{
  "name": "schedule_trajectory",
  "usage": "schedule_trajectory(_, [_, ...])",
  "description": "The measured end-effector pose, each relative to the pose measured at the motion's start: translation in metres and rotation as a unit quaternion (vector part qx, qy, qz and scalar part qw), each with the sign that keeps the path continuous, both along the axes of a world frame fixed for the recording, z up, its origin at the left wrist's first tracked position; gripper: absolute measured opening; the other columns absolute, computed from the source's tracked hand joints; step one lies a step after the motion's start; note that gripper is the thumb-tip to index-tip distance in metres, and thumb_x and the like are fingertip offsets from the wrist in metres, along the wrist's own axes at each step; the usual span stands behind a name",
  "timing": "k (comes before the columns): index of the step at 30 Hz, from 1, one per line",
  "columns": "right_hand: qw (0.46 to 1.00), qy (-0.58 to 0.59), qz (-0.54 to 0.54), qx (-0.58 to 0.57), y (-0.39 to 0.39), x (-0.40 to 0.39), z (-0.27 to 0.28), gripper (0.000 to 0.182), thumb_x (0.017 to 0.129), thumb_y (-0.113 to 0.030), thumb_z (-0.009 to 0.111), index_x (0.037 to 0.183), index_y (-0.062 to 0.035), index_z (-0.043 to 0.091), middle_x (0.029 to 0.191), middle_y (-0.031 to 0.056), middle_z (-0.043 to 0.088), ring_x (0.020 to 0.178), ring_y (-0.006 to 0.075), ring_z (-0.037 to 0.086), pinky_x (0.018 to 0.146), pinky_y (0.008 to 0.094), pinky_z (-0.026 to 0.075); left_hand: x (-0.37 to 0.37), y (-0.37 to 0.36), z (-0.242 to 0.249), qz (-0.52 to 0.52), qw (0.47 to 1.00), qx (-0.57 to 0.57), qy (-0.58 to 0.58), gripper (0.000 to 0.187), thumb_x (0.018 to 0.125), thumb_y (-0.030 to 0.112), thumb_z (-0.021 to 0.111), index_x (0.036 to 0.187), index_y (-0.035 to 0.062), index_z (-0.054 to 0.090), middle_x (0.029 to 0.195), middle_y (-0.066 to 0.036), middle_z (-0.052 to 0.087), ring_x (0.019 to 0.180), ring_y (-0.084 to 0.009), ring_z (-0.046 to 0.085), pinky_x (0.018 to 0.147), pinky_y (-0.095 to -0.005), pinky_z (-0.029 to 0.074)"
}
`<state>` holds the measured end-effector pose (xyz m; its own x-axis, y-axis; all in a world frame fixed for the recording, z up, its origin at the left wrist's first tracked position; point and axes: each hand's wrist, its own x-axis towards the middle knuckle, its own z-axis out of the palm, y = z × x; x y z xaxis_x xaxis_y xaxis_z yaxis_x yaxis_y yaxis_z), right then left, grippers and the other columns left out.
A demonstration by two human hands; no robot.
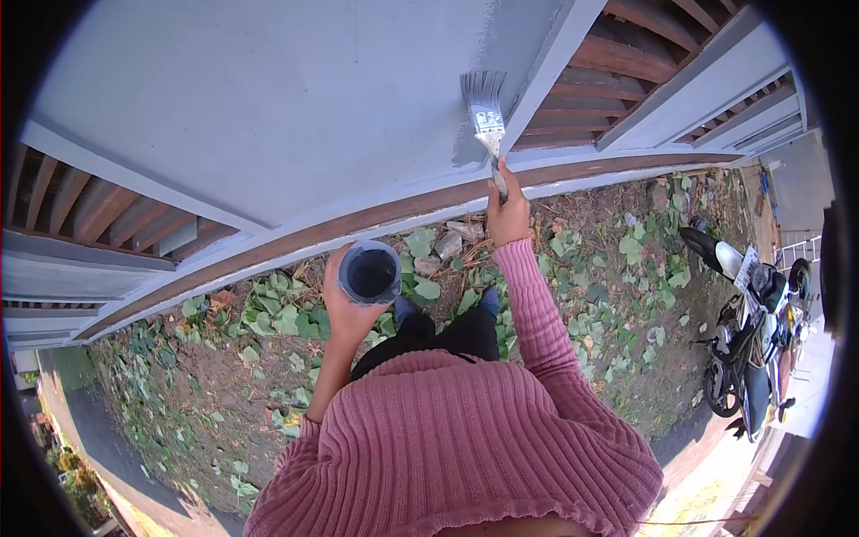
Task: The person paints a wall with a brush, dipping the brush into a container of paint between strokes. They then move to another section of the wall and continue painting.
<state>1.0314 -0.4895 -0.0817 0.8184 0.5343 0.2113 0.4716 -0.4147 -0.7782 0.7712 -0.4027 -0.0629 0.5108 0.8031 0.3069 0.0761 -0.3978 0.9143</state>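
My right hand (509, 213) is closed round the handle of a paintbrush (488, 119), its dark bristles fanned against the grey-blue wall panel (268, 98). A patch of differing grey with a rough edge runs along the panel beside the upright trim. My left hand (347, 295) grips a paint-smeared cup (395, 285) from its left side, holding it upright below the panel. The inside of the cup looks dark, with grey smears round the rim.
Slatted wooden vents (617, 72) flank the panel on the right and lower left. A ledge (295, 233) runs along the wall's foot. Leafy plants (286, 309) and stones (447, 244) cover the ground by my feet. Motorcycles (752, 331) stand at the right.
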Motion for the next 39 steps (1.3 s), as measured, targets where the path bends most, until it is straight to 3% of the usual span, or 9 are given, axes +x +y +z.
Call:
schedule_trajectory(8, [0.990, 0.082, 0.001, -0.114, -0.015, 0.006, -0.099, 0.047, 0.083, -0.012, 0.056, 0.129, -0.0201, 0.048, 0.095, 0.0220, 0.063, 0.078, 0.0358, 0.063, 0.068, 0.0440, 0.050, 0.003, -0.003, -0.006, -0.006, 0.998, -0.026, 0.050, 0.068, 0.056, 0.015, 0.082, 0.114, -0.0017, 0.052, 0.112, -0.014, 0.054, 0.102, -0.0261, 0.054, 0.092, -0.0358, 0.040])
schedule_trajectory(12, [0.968, 0.147, 0.000, -0.204, -0.013, 0.011, -0.102, 0.047, 0.081, -0.011, 0.055, 0.127, -0.0166, 0.050, 0.097, 0.0193, 0.064, 0.079, 0.0350, 0.063, 0.073, 0.0443, 0.050, 0.004, -0.006, -0.001, 0.002, 0.998, -0.041, 0.050, 0.067, 0.056, 0.015, 0.082, 0.114, -0.0017, 0.052, 0.111, -0.013, 0.054, 0.101, -0.0255, 0.054, 0.091, -0.0353, 0.041])
schedule_trajectory(17, [0.986, 0.082, 0.015, -0.145, -0.018, 0.023, -0.155, 0.046, 0.080, -0.010, 0.054, 0.126, -0.0125, 0.051, 0.101, 0.0197, 0.063, 0.082, 0.0351, 0.063, 0.074, 0.0441, 0.051, 0.006, -0.005, 0.000, 0.012, 0.998, -0.048, 0.045, 0.065, 0.056, 0.014, 0.082, 0.111, -0.0012, 0.052, 0.107, -0.012, 0.054, 0.100, -0.0249, 0.054, 0.090, -0.0348, 0.041])
schedule_trajectory(20, [0.976, 0.124, 0.014, -0.176, -0.018, 0.024, -0.152, 0.045, 0.080, -0.010, 0.054, 0.125, -0.0121, 0.052, 0.106, 0.0192, 0.062, 0.086, 0.0340, 0.063, 0.077, 0.0434, 0.050, 0.005, -0.004, 0.001, 0.021, 0.998, -0.026, 0.061, 0.064, 0.056, 0.014, 0.082, 0.111, -0.0009, 0.053, 0.108, -0.012, 0.054, 0.100, -0.0253, 0.054, 0.090, -0.0350, 0.041])
schedule_trajectory(22, [0.982, 0.080, 0.015, -0.168, -0.021, 0.026, -0.161, 0.044, 0.078, -0.007, 0.056, 0.122, -0.0051, 0.054, 0.094, 0.0200, 0.066, 0.059, 0.0249, 0.062, 0.058, 0.0370, 0.049, 0.007, -0.004, 0.003, 0.023, 0.998, -0.024, 0.054, 0.064, 0.056, 0.014, 0.082, 0.111, -0.0008, 0.053, 0.108, -0.012, 0.054, 0.100, -0.0255, 0.054, 0.090, -0.0352, 0.041])
schedule_trajectory(24, [0.981, 0.075, 0.017, -0.175, -0.023, 0.027, -0.164, 0.044, 0.078, -0.007, 0.057, 0.122, -0.0053, 0.055, 0.093, 0.0198, 0.066, 0.060, 0.0247, 0.062, 0.058, 0.0370, 0.049, 0.008, -0.003, 0.006, 0.025, 0.998, -0.021, 0.047, 0.063, 0.056, 0.014, 0.082, 0.111, -0.0008, 0.053, 0.108, -0.012, 0.054, 0.100, -0.0258, 0.054, 0.090, -0.0355, 0.041])
schedule_trajectory(28, [0.981, 0.105, 0.015, -0.160, -0.030, 0.020, -0.163, 0.046, 0.077, -0.007, 0.059, 0.123, -0.0059, 0.054, 0.105, 0.0183, 0.064, 0.072, 0.0248, 0.064, 0.068, 0.0363, 0.050, 0.004, 0.000, 0.006, 0.026, 0.999, -0.007, 0.033, 0.064, 0.057, 0.015, 0.082, 0.112, -0.0009, 0.053, 0.111, -0.013, 0.054, 0.101, -0.0263, 0.054, 0.090, -0.0360, 0.041])
schedule_trajectory(30, [0.975, 0.135, 0.021, -0.173, -0.038, 0.012, -0.148, 0.042, 0.078, -0.008, 0.056, 0.120, -0.0069, 0.055, 0.106, 0.0203, 0.062, 0.091, 0.0334, 0.062, 0.079, 0.0408, 0.050, 0.000, 0.003, 0.006, 0.028, 0.999, 0.013, 0.034, 0.064, 0.057, 0.015, 0.082, 0.112, -0.0011, 0.053, 0.111, -0.013, 0.053, 0.101, -0.0263, 0.054, 0.090, -0.0359, 0.041])
schedule_trajectory(39, [0.991, 0.065, 0.031, -0.112, -0.008, 0.024, -0.090, 0.043, 0.075, -0.008, 0.064, 0.118, -0.0072, 0.058, 0.099, 0.0231, 0.063, 0.090, 0.0360, 0.062, 0.078, 0.0411, 0.050, -0.010, 0.009, 0.015, 0.034, 0.999, 0.025, -0.009, 0.066, 0.056, 0.016, 0.082, 0.113, -0.0003, 0.053, 0.111, -0.014, 0.054, 0.102, -0.0274, 0.054, 0.090, -0.0363, 0.042])
